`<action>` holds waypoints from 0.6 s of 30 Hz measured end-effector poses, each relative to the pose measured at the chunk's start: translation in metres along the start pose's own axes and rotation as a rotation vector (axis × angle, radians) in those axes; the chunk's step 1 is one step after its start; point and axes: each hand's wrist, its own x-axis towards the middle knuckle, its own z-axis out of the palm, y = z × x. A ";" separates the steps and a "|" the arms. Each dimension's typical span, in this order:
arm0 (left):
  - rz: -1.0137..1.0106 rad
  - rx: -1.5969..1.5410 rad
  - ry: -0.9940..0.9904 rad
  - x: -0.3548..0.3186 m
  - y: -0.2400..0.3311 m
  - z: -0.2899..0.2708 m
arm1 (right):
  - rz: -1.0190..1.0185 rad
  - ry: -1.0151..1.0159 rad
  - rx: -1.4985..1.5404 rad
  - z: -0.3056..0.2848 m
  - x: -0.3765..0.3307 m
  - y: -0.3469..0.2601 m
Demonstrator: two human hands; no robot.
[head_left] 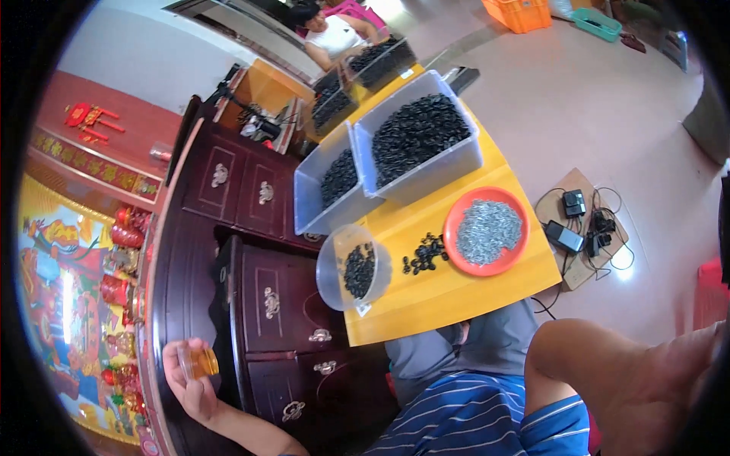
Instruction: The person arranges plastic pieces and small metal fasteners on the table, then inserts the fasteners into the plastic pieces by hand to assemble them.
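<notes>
My left hand (190,384) is at the lower left, over the edge of a dark wooden cabinet (277,304), and is shut on a small clear glass of amber liquid (199,362). My right forearm (616,372) crosses the lower right corner, and its hand runs out past the picture's rim. In front of me on the yellow table (456,300) are an orange plate of small silver metal parts (487,230), a loose pile of small black parts (424,254) and a round clear tub of black parts (354,267).
Two large clear bins of black parts (417,138) (334,182) stand farther along the table, with more bins beyond. Another person (334,34) sits at the far end. Chargers and cables lie on cardboard (579,226) on the floor. Red ornaments (122,258) line the left.
</notes>
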 end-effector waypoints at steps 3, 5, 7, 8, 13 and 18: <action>-0.005 -0.078 -0.086 -0.016 -0.010 0.010 | 0.015 0.003 0.001 -0.042 -0.016 -0.011; -0.012 -0.085 -0.082 -0.024 -0.016 0.022 | 0.008 -0.016 0.021 -0.058 -0.015 -0.008; -0.063 -0.116 -0.199 -0.029 -0.023 0.032 | -0.021 -0.043 0.037 -0.059 -0.006 0.001; -0.086 -0.111 -0.220 -0.032 -0.026 0.038 | -0.036 -0.057 0.042 -0.047 -0.003 0.007; -0.070 -0.172 -0.290 -0.059 -0.058 0.037 | -0.038 -0.205 0.117 -0.008 0.020 0.030; -0.013 -0.167 -0.303 -0.056 -0.074 0.055 | -0.072 -0.406 0.140 -0.029 0.031 0.023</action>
